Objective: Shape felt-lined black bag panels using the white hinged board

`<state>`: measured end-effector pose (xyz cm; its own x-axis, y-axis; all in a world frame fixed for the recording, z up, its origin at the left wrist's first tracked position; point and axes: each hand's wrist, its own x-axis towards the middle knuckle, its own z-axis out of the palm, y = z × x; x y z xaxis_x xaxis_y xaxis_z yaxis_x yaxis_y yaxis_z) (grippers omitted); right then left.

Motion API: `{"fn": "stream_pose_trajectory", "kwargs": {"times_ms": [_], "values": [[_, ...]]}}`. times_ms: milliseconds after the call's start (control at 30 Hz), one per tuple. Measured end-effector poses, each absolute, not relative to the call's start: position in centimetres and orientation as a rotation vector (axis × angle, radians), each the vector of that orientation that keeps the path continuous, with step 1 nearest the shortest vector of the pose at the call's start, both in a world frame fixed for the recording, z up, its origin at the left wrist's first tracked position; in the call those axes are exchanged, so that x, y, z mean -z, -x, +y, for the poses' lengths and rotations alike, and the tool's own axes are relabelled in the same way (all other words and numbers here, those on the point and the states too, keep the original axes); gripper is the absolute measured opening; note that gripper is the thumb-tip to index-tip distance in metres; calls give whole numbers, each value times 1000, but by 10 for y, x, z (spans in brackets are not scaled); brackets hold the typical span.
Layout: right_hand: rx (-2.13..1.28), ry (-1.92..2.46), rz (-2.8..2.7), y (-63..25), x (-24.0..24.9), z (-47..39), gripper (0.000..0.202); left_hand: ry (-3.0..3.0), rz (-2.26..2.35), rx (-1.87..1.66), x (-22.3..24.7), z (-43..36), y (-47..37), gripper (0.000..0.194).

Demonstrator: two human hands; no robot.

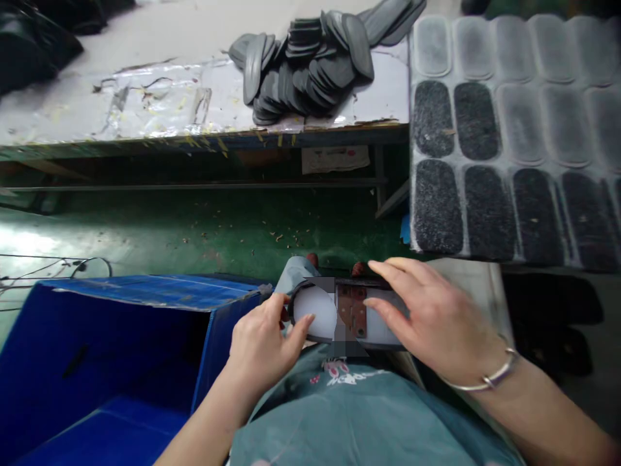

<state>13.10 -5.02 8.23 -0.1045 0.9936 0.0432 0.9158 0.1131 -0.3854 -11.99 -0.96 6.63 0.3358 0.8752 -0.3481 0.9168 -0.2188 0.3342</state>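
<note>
Gripping the dark-rimmed oval piece (323,307) with the left hand (264,336), before the teal garment (388,421) — set lengthwise left to right, visible rounded end pointing left. Holding the right hand (431,317) wide by its brown plate (358,312) — contact unclear.

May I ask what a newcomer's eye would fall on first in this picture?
Probably the bright blue box, open at lower left. Next, the heap of dark grey pads on the table at top, then the white oblong piece with a brown plate between left hand and right hand.
</note>
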Motion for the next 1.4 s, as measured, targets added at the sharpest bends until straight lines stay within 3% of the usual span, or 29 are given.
{"fn": "stream_pose_trajectory", "kwargs": {"times_ms": [200, 333, 800, 1033, 1200, 1400], "values": [[-941, 1286, -2376, -79, -69, 16, 41, -1499, 1579, -285, -40, -30, 121, 53], [-1162, 1083, -2501, -64, -51, 51, 24, -1113, 1491, -586, -26, -37, 107, 56], [-1012, 971, -2490, -63, -42, 46, 22, -636, 1374, -868, -35, -39, 76, 45], [-1023, 930, -2434, -69, -37, 50, 22, -874, 1394, -786, -34, -34, 81, 40], [-1174, 1115, -2476, -66, -47, 52, 21, -1606, 1593, -254, -51, -21, 108, 33], [-1207, 1557, -2628, -55, -66, 44, 68, -1778, 1490, 93, -71, -5, 125, 43]]}}
